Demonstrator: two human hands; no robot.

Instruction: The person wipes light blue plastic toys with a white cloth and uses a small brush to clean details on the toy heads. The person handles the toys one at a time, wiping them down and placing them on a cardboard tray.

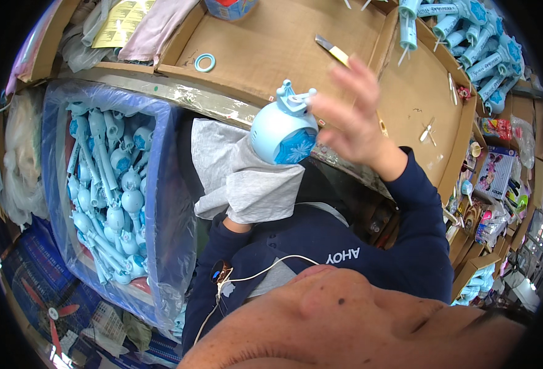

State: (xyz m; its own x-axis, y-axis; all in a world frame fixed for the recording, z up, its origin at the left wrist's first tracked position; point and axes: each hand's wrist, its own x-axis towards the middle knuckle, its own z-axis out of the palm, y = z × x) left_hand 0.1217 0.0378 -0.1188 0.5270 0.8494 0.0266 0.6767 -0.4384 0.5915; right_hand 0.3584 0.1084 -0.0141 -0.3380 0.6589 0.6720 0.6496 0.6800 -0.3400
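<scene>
A light-blue plastic toy head (273,127), with a small crown on top and a blue snowflake panel on its side, is held up before my chest. A grey cloth (262,193) wraps around its lower part. My left hand (237,226) goes in under this cloth and grips the toy through it; only the wrist area shows, and the fingers are hidden. Beside the crown, my right hand (352,115) is blurred, with its fingers apart and nothing seen in them. I cannot tell whether a fingertip touches the crown.
Left of me stands a plastic-lined blue tub (163,207) of light-blue wands (114,217). Ahead are a cardboard tray (262,50), a blue ring (205,62) and a utility knife (331,48). More wands (483,55) are heaped at the far right. A fan (53,313) is lower left.
</scene>
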